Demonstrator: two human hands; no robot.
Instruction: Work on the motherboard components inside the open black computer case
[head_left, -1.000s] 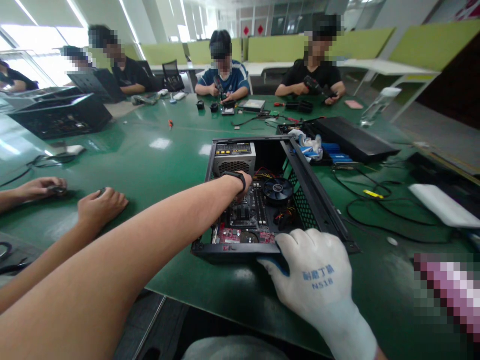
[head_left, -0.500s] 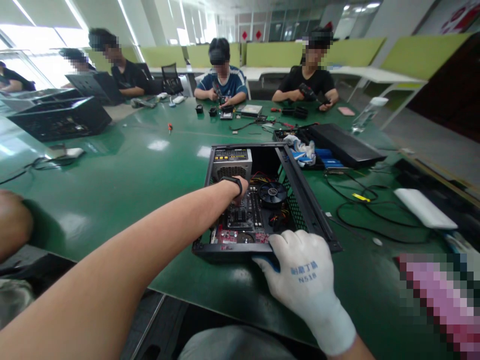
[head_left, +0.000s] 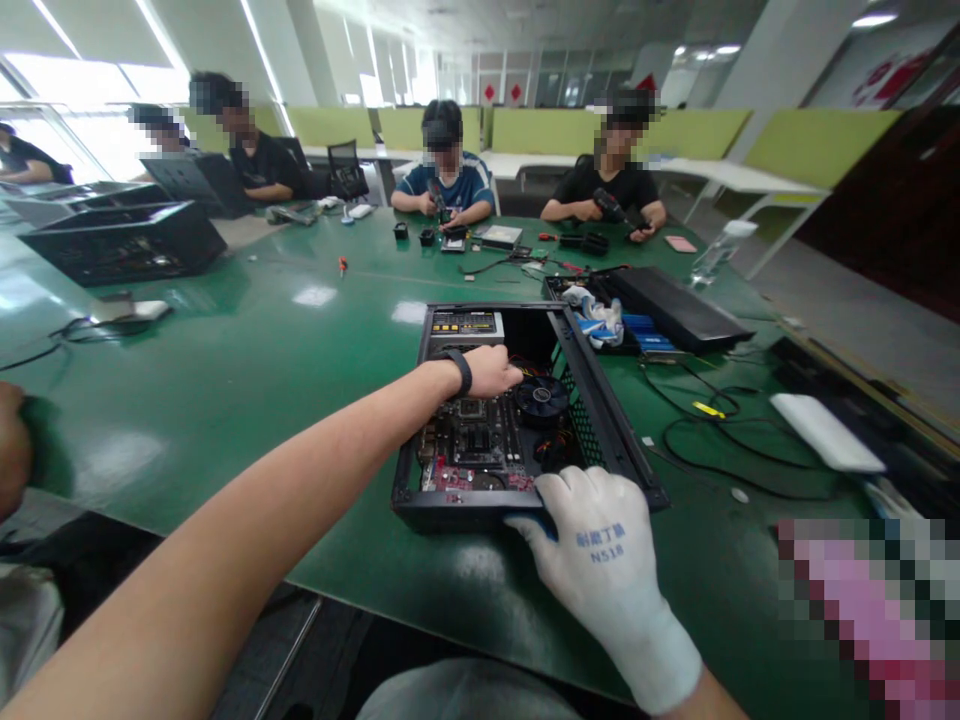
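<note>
An open black computer case (head_left: 465, 507) lies on the green table. My right hand (head_left: 600, 540), in a white work glove, grips the case's near rim with the thumb beneath it. My left hand (head_left: 491, 370), bare with a black band at the wrist, reaches inside. Its fingers are curled beside the black cooling fan (head_left: 541, 397) and some thin coloured wires; what they hold, if anything, is hidden. Below that hand is the motherboard (head_left: 480, 440), with a red printed part near the rim. At the far left corner of the case sits the power supply (head_left: 466, 325).
Right of the case are a black tray with crumpled gloves (head_left: 600, 318), a dark panel (head_left: 679, 300), loose cables (head_left: 697, 425) and a white block (head_left: 825, 432). Another case (head_left: 127, 245) stands at far left. Co-workers (head_left: 442, 185) sit across the table, two with power drills.
My left hand has risen from over the motherboard and shifted right toward the fan, uncovering more of the board. The right hand still grips the rim. The view has tilted slightly.
</note>
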